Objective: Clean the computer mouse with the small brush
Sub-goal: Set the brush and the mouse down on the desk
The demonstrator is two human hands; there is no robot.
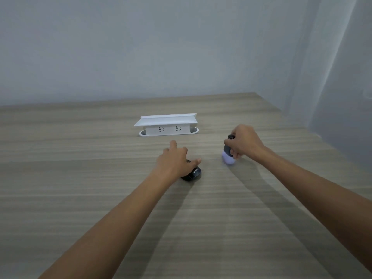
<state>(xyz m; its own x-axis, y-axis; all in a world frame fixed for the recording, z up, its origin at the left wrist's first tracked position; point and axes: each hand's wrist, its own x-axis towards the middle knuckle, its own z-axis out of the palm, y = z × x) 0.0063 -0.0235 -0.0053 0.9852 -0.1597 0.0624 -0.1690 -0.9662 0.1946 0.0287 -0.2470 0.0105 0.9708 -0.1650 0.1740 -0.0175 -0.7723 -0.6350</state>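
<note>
Wood-grain laminate covered the counter (80, 178). At the centre of the frame the left hand (174, 161) lay over the black computer mouse (192, 174) with fingers spread loose, not clenched. To the right of centre the right hand (242, 142) was closed around the small brush (228, 156), its pale bristles pointing down near the counter. A white socket unit (168, 125) stood above the mouse in the frame.

Black mouse (193, 174), upright white-bristled brush (228, 156)
</note>
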